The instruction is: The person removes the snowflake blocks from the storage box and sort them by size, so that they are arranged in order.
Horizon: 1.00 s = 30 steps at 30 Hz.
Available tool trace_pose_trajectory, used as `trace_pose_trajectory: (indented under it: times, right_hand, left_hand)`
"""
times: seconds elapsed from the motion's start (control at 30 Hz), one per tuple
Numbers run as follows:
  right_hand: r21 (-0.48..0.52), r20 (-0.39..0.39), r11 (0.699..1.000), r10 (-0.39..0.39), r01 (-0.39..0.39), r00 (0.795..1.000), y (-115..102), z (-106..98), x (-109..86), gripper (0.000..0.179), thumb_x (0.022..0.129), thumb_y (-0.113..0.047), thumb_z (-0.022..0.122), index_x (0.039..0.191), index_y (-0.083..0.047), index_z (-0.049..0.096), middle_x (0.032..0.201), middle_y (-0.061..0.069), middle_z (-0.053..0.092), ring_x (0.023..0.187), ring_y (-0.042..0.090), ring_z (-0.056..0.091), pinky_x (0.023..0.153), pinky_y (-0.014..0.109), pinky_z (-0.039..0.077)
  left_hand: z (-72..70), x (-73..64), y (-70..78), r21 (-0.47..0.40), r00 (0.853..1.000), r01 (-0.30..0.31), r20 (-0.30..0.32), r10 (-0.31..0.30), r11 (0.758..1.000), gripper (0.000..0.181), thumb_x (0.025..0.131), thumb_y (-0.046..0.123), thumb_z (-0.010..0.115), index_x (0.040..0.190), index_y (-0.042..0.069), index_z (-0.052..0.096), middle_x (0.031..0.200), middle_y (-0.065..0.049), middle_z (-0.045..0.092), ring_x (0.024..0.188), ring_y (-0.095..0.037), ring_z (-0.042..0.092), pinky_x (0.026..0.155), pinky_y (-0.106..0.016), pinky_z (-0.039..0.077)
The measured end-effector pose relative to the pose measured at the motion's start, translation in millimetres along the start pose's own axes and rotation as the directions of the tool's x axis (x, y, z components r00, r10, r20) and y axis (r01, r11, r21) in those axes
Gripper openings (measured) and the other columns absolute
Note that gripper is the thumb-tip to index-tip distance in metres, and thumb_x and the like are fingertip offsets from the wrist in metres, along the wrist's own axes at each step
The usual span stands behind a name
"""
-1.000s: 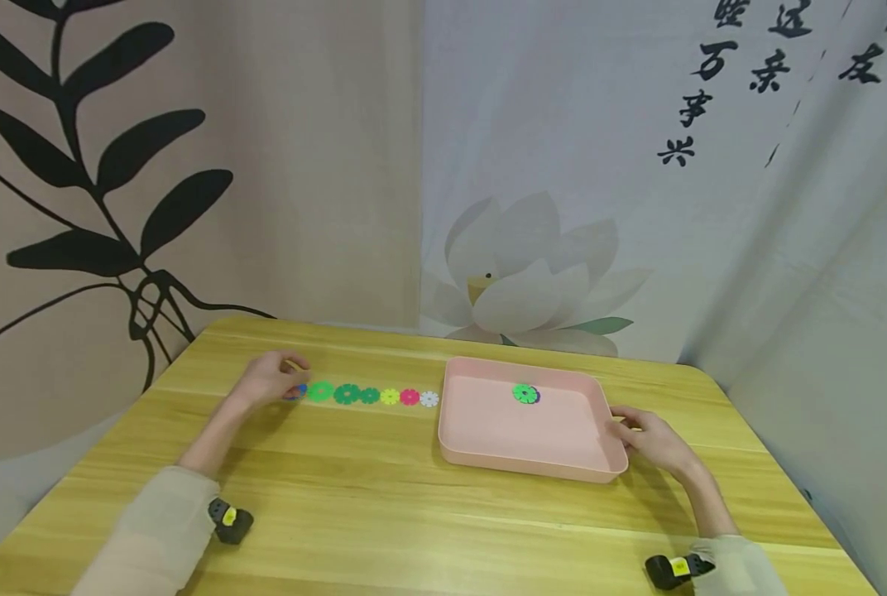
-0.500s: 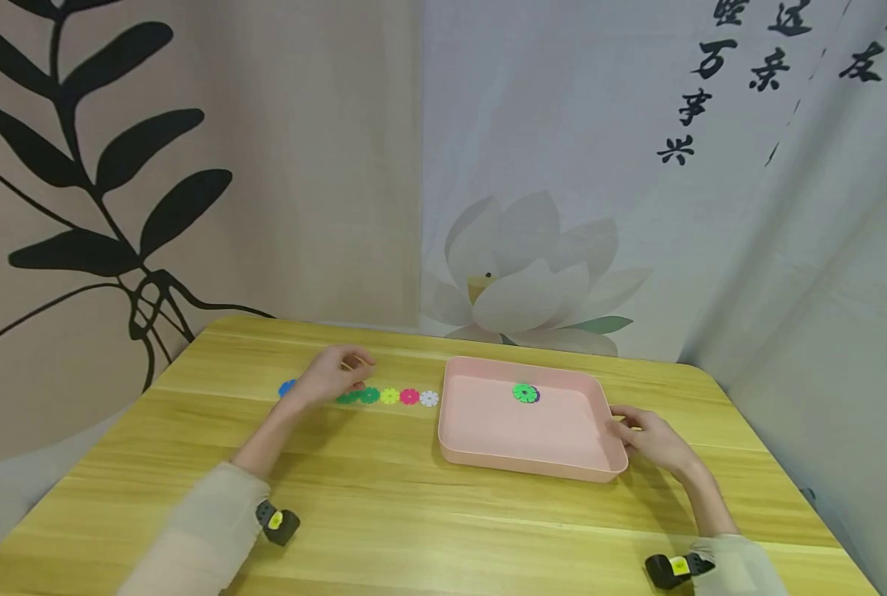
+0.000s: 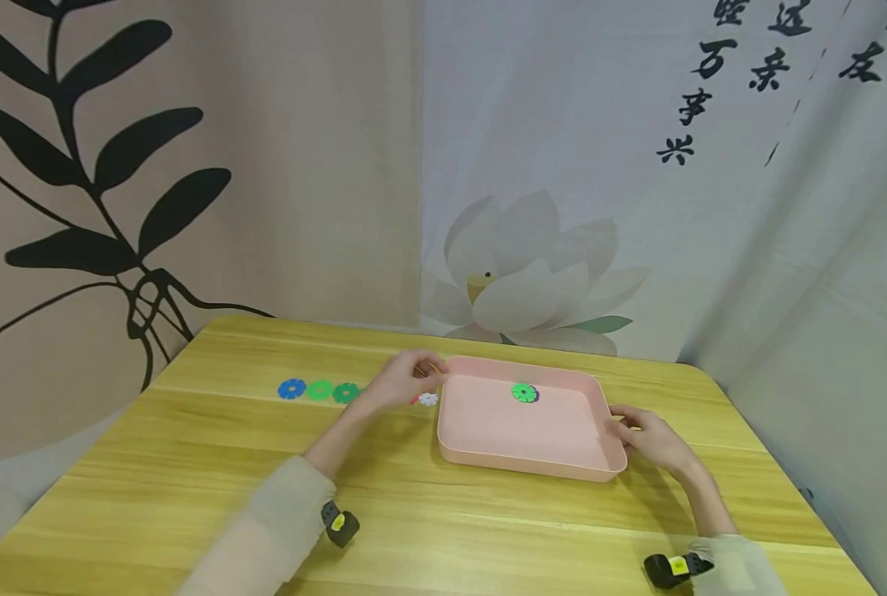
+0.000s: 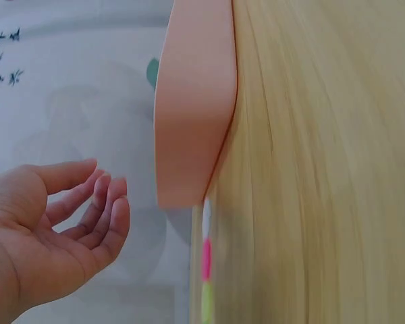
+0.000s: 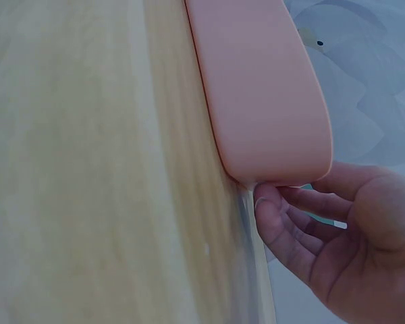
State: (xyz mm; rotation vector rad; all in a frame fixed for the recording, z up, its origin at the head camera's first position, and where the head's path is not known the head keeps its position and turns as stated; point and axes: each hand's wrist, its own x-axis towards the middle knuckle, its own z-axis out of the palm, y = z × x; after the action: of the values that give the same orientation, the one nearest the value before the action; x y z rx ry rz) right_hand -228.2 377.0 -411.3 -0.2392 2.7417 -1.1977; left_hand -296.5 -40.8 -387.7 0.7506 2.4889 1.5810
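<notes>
My left hand (image 3: 402,382) is raised over the right end of a row of flower-shaped plastic discs, close to the pink tray's left wall. Its fingers are loosely bent with nothing between them, as the left wrist view of the hand (image 4: 67,229) shows. My right hand (image 3: 659,439) grips the right wall of the pink tray (image 3: 518,451), thumb over the rim and fingers outside. Left of my left hand lie a blue disc (image 3: 291,388), a light green disc (image 3: 319,390) and a dark green disc (image 3: 346,393). A white disc (image 3: 429,399) shows beside the tray; the hand covers others.
Inside the tray a green disc (image 3: 523,392) overlaps a purple disc (image 3: 537,396). The wooden table (image 3: 429,530) extends toward me in front of the tray. Behind its far edge hangs a printed curtain (image 3: 339,165).
My left hand has moved right along the row, from the blue disc to beside the tray, uncovering the blue and green discs. My right hand and the tray stay where they were.
</notes>
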Motion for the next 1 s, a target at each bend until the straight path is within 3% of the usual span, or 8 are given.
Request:
trace_pose_trajectory:
  times: [0.1, 0.3, 0.53, 0.7, 1.0]
  right_hand:
    - [-0.005, -0.003, 1.0, 0.0, 0.0, 1.0, -0.7, 0.5, 0.1, 0.052, 0.107, -0.017, 0.052, 0.142, 0.018, 0.039, 0.118, 0.026, 0.06, 0.095, 0.026, 0.065, 0.076, 0.029, 0.057]
    - [-0.021, -0.007, 1.0, 0.001, -0.001, 1.0, -2.0, 0.7, 0.1, 0.051, 0.106, -0.017, 0.053, 0.142, 0.018, 0.04, 0.116, 0.024, 0.061, 0.092, 0.025, 0.064, 0.076, 0.031, 0.056]
    - [0.004, -0.003, 1.0, 0.003, -0.003, 1.0, -2.6, 0.6, -0.4, 0.051, 0.106, -0.016, 0.053, 0.142, 0.019, 0.04, 0.119, 0.028, 0.06, 0.094, 0.026, 0.066, 0.076, 0.029, 0.057]
    - [0.015, 0.0, 1.0, 0.007, -0.007, 1.0, -1.8, 1.2, 0.4, 0.053, 0.106, -0.017, 0.053, 0.142, 0.018, 0.039, 0.119, 0.028, 0.06, 0.095, 0.027, 0.066, 0.076, 0.029, 0.057]
    - [-0.031, -0.009, 1.0, 0.001, -0.001, 1.0, -0.4, 0.4, 0.1, 0.052, 0.106, -0.018, 0.053, 0.142, 0.018, 0.04, 0.118, 0.026, 0.06, 0.092, 0.024, 0.063, 0.077, 0.034, 0.056]
  left_hand:
    - [14.3, 6.2, 5.1, -0.002, 1.0, -0.009, 0.018, 0.009, 1.0, 0.016, 0.096, 0.004, 0.065, 0.109, -0.004, 0.067, 0.088, -0.009, 0.065, 0.084, -0.029, 0.066, 0.067, -0.028, 0.053]
    - [41.1, 19.2, 13.3, 0.006, 0.999, 0.004, 0.05, -0.004, 1.0, 0.013, 0.094, 0.0, 0.067, 0.107, -0.003, 0.067, 0.093, -0.007, 0.065, 0.085, -0.02, 0.065, 0.077, -0.028, 0.055]
    - [69.1, 33.6, 15.4, 0.005, 0.991, -0.091, 0.098, 0.09, 0.996, 0.011, 0.092, -0.004, 0.068, 0.103, -0.004, 0.068, 0.096, -0.011, 0.069, 0.09, -0.021, 0.064, 0.085, -0.028, 0.055]
    - [86.5, 39.7, 14.8, -0.023, 0.987, -0.071, 0.145, 0.074, 0.997, 0.018, 0.093, -0.004, 0.066, 0.11, -0.008, 0.064, 0.103, -0.015, 0.068, 0.098, -0.025, 0.064, 0.087, -0.026, 0.052]
    - [110.4, 52.2, 14.5, -0.016, 0.984, 0.063, 0.166, -0.059, 0.998, 0.025, 0.094, 0.0, 0.066, 0.12, -0.002, 0.064, 0.12, -0.014, 0.065, 0.103, -0.023, 0.06, 0.088, -0.033, 0.052]
